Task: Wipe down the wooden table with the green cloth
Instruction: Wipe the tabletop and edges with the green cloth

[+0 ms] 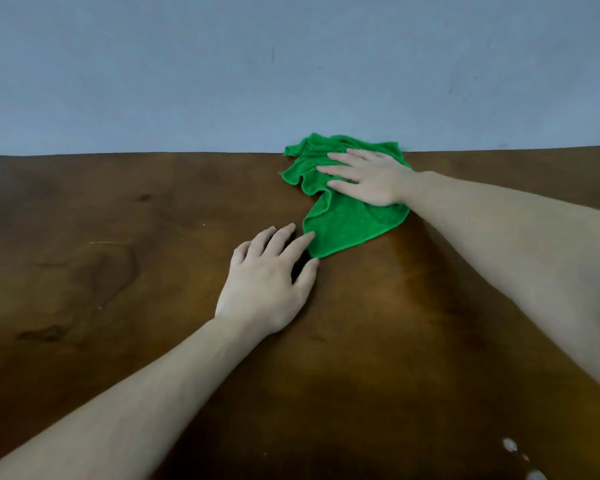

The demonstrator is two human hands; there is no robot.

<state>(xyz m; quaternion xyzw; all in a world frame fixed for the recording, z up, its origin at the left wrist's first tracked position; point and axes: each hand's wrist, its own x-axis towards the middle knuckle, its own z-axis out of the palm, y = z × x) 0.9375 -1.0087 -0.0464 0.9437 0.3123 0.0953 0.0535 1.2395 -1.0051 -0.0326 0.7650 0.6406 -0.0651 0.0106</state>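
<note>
Green cloth [347, 216]: rumpled at the table's far edge, right of centre; likely soft, light, prone to bunching.
Hold: best pressed flat under a palm.
Right hand [368, 178]: fingers spread flat on the cloth, gripping nothing.
Left hand [267, 282]: fingers loosely open, fingertips touching the cloth's near corner.
Wooden table [118, 271]: near edge out of frame.
Hidden: cloth beneath the palm.
</note>
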